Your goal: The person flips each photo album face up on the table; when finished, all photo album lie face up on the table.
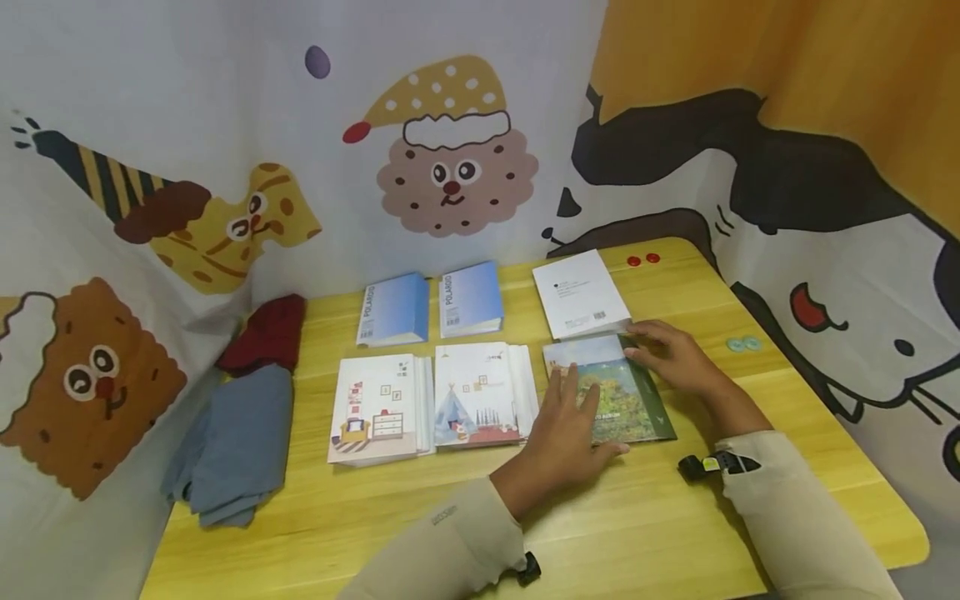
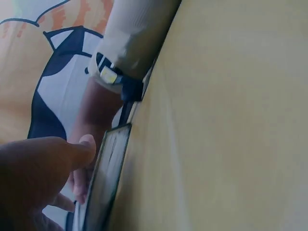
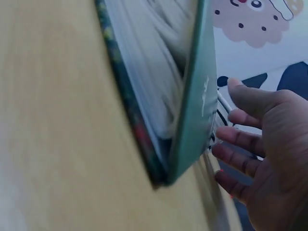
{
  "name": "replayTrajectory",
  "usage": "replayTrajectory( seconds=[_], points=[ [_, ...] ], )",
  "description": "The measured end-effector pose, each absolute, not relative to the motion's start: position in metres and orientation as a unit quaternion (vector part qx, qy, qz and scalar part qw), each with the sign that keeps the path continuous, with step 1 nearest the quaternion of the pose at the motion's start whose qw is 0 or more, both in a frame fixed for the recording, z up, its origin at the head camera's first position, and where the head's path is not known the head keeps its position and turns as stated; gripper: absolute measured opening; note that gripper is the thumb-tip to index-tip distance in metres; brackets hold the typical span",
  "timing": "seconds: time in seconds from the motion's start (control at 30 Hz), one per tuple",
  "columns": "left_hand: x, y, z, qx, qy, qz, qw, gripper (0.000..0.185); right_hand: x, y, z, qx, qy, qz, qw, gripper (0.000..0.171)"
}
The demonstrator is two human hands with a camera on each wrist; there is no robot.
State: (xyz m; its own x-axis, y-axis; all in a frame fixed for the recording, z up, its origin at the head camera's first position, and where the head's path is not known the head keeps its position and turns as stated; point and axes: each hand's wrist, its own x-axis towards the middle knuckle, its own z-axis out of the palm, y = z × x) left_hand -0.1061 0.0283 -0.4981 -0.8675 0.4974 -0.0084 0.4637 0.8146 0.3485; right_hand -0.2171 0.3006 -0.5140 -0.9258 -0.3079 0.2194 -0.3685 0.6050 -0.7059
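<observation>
A book with a green landscape cover [image 1: 633, 404] lies flat on the yellow wooden table [image 1: 645, 533], right of centre. My left hand [image 1: 570, 421] rests palm-down on its left half with straight fingers. My right hand [image 1: 670, 354] touches the book's far right corner, fingers loosely extended. In the right wrist view the book's green cover and page edges [image 3: 192, 101] fill the frame, and the right hand's fingers [image 3: 245, 144] are spread beside them. The left wrist view shows the left hand [image 2: 33, 173] above the book's edge [image 2: 108, 173].
A white book [image 1: 581, 293] lies just behind the green one. Left of it are two illustrated books [image 1: 375, 408] [image 1: 480, 393] and two blue books [image 1: 393, 308] [image 1: 471, 298]. Red cloth [image 1: 266, 333] and blue-grey cloth [image 1: 236, 442] sit at the left edge. Small buttons [image 1: 643, 259] [image 1: 742, 343] lie at right.
</observation>
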Motion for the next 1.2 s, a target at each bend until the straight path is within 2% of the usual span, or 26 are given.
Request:
replayTrajectory(
  seconds=[0.37,0.63,1.0,1.2],
  points=[
    [-0.1,0.037,-0.511,0.267,0.956,0.12,0.032,0.085,-0.218,0.306,-0.524,0.175,-0.909,0.378,0.021,0.044],
    [-0.1,0.038,-0.517,0.264,0.958,0.109,0.029,0.085,-0.216,0.306,-0.524,0.153,-0.911,0.382,-0.01,0.051],
    [-0.101,0.039,-0.518,0.264,0.96,0.097,0.017,0.083,-0.217,0.303,-0.524,0.146,-0.91,0.388,-0.01,0.051],
    [-0.099,0.038,-0.517,0.271,0.954,0.123,0.022,0.084,-0.214,0.305,-0.521,0.145,-0.898,0.415,0.005,0.043]
  ],
)
